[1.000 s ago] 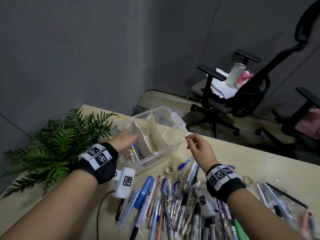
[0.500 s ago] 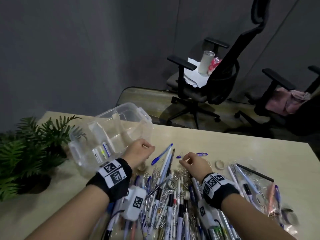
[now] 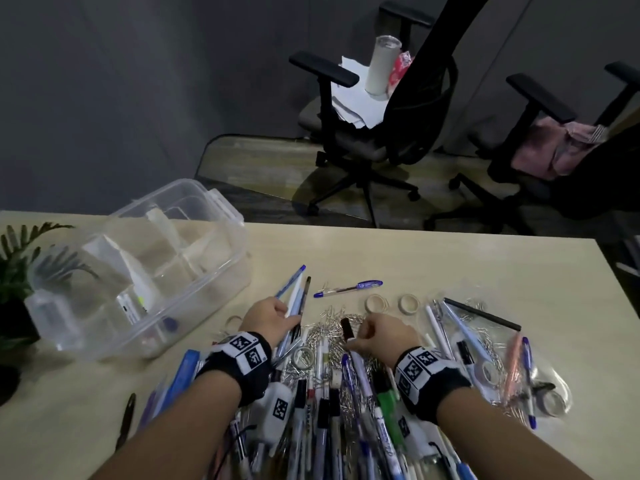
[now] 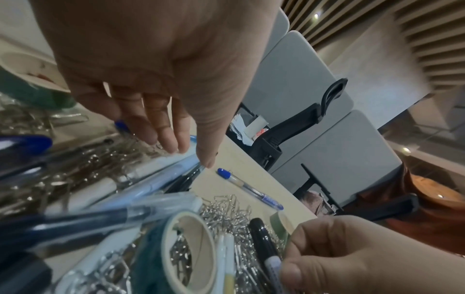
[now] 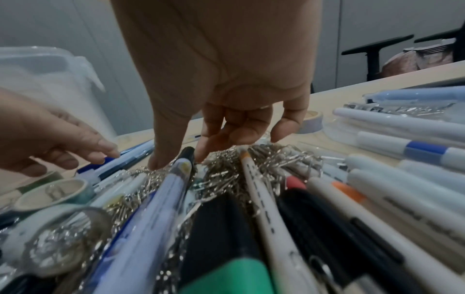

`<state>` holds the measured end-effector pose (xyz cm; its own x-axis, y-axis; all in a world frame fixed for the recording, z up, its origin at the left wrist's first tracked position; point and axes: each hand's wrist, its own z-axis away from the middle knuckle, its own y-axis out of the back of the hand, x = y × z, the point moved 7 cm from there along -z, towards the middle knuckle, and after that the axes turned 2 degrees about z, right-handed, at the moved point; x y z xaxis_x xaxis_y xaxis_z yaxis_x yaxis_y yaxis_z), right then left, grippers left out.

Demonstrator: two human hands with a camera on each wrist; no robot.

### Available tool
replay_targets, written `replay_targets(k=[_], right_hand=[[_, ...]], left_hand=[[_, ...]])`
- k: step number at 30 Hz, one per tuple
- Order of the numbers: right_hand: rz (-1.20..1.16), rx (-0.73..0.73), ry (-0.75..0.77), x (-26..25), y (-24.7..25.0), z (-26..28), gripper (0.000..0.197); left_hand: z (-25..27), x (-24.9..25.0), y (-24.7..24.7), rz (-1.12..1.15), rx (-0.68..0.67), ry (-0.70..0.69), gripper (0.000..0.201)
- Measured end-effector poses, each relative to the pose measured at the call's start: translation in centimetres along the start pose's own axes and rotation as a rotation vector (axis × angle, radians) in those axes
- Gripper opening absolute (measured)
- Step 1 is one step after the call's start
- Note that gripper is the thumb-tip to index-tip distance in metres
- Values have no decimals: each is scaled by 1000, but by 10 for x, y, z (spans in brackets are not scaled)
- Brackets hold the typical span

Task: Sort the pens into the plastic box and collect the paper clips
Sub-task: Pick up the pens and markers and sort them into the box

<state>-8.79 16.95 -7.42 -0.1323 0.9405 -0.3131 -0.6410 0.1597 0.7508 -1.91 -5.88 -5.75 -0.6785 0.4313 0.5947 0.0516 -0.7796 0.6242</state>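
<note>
A clear plastic box [image 3: 204,289] with dividers stands on the table at the left, with a few items in its front compartment. Pens [image 3: 322,417] lie heaped near me, over a pile of silver paper clips [image 3: 329,329]. My left hand [image 3: 268,317] lies on pens that jut toward the box. Its thumb and fingertips close on a light-blue pen [image 4: 161,183]. My right hand [image 3: 377,336] pinches a black-capped marker [image 5: 176,179] between thumb and forefinger, over the paper clips [image 5: 271,157].
A lone blue pen [image 3: 349,288] lies beyond the pile. Two tape rolls [image 3: 377,303] sit to its right. A clear bag [image 3: 485,362] of pens lies at right, a potted fern [image 3: 17,265] at far left. Office chairs [image 3: 381,140] stand past the table's far edge.
My left hand let go of the box and came down onto the pens. The right hand dropped to the pile and took the black-capped marker. The box now sits further left.
</note>
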Motion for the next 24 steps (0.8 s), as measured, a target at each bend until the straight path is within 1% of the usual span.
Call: replay_targets(k=[3,6,9,12,15,16,19,22,24], right_hand=[[68,0,2,-4,-5,-7,45],[74,-14,10,-7,-7,-15,40],[81,16,20,-12,-4,-19,36],[93,8,19,-15,-3,-22,34],[98,4,26,-18,1,-24,36],[91,5,28,-19,2,-23,37],[29,13,40,-20,5,-22,37],[-74,19,45,-18,8,-24,35],[-145,32,58,-17,11,-24,34]], left_hand=[[-7,-1,-4,-74,18,23,23],[-13,1,-6,-97,28,38,30],[-18,0,-9,-85,30,48,35],[-24,-4,-9,-88,39,59,39],[-28,-3,-6,-119,5,57,35],[-29,-3,-5,-124,-9,59,36],[-33,-1,-9,-140,-77,53,43],[-35,1,-16,-153,-166,38,58],[-34,5,-19,-166,-198,40,61]])
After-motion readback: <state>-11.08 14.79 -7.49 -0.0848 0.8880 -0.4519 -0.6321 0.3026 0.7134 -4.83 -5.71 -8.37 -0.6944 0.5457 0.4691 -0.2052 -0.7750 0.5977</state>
